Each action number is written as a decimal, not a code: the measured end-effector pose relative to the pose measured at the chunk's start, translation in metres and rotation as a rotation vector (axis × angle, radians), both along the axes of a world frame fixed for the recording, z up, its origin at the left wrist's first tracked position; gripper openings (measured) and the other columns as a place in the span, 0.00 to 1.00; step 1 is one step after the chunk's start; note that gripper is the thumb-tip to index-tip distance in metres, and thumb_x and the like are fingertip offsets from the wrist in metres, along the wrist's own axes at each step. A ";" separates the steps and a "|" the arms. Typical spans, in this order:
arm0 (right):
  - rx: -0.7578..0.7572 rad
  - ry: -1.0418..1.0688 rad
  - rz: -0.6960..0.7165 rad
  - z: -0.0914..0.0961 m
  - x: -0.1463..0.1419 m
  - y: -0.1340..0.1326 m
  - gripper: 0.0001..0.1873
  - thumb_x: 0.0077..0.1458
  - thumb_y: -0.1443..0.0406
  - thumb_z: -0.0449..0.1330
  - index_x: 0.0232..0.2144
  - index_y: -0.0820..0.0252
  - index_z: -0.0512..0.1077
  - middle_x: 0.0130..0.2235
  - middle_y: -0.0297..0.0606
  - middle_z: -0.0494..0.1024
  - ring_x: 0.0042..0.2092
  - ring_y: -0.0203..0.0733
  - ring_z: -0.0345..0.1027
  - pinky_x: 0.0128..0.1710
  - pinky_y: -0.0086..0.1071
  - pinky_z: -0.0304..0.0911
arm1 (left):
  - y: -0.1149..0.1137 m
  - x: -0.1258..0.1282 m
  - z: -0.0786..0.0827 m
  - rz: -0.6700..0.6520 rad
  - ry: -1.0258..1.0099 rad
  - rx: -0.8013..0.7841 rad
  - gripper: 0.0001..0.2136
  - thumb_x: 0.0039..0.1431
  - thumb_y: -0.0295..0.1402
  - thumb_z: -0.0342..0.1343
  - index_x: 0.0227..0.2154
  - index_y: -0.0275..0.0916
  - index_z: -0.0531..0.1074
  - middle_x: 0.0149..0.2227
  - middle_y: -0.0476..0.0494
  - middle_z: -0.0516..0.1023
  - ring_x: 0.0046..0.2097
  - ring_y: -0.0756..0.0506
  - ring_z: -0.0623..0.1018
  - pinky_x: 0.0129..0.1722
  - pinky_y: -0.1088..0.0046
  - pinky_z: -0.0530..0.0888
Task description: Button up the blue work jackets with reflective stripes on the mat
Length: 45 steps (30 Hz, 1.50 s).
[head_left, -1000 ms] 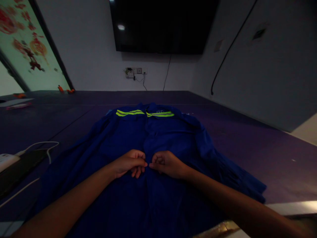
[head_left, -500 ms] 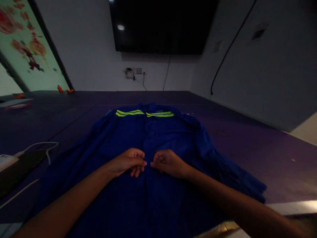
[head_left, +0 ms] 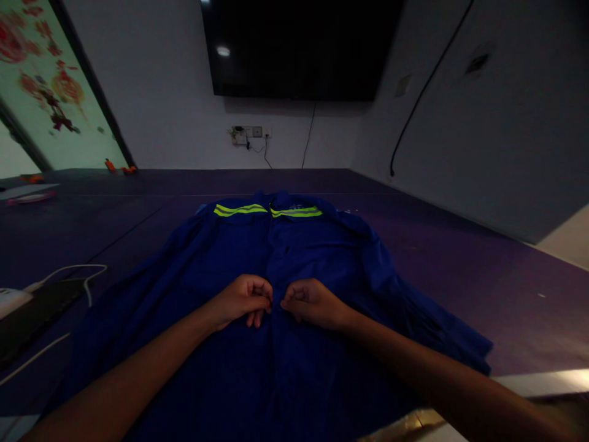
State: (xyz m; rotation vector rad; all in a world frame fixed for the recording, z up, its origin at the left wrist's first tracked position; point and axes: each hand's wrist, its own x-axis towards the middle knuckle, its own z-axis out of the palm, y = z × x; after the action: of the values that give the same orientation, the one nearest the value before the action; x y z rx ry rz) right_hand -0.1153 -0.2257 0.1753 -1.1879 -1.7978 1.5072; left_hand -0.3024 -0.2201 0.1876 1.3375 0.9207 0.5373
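A dark blue work jacket [head_left: 322, 245] with yellow-green reflective strips [head_left: 297, 212] across the chest lies spread out, collar at the far end, sleeves out to both sides. At the middle of its front, my left hand [head_left: 246, 299] pinches the cloth by the front edge with thumb and index finger. Just to the right, my right hand [head_left: 315, 303] is closed in a pinch on the other side of the front opening. A small gap separates the two hands. The fingertips hide whatever button or edge lies between them.
The jacket lies on a purple surface [head_left: 437, 258]. At the left are a dark power strip [head_left: 41, 313] and a white charger [head_left: 13, 301] with a white cable [head_left: 69, 266]. A wall-mounted television [head_left: 304, 49] hangs ahead above wall sockets [head_left: 251, 132].
My left hand has shifted very slightly right, toward the front opening, and its thumb and finger have tightened. My right hand stays almost in place.
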 end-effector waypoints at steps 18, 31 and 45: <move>-0.010 0.007 0.006 -0.001 -0.001 0.001 0.12 0.46 0.59 0.58 0.22 0.63 0.65 0.14 0.27 0.66 0.15 0.26 0.51 0.14 0.22 0.44 | 0.003 0.000 -0.007 -0.003 0.037 0.112 0.09 0.42 0.28 0.58 0.28 0.34 0.66 0.17 0.57 0.67 0.17 0.56 0.67 0.16 0.82 0.62; -0.022 0.056 0.006 -0.006 -0.002 0.002 0.13 0.45 0.58 0.57 0.20 0.62 0.63 0.13 0.26 0.64 0.14 0.26 0.50 0.13 0.22 0.42 | 0.000 0.004 -0.008 -0.014 0.119 0.246 0.09 0.44 0.31 0.57 0.29 0.35 0.65 0.15 0.59 0.63 0.15 0.58 0.62 0.15 0.83 0.59; -0.061 0.122 0.011 -0.013 -0.002 0.006 0.18 0.42 0.54 0.60 0.18 0.62 0.62 0.13 0.25 0.63 0.14 0.25 0.48 0.13 0.22 0.40 | -0.010 0.012 -0.005 0.054 0.279 0.652 0.06 0.42 0.26 0.55 0.26 0.36 0.66 0.22 0.54 0.65 0.22 0.56 0.64 0.21 0.81 0.60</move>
State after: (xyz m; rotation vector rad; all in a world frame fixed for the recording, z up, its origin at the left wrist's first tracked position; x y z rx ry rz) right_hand -0.1177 -0.2198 0.1620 -1.0909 -1.6917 1.6148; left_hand -0.2906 -0.2303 0.1822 2.0171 1.0558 0.7421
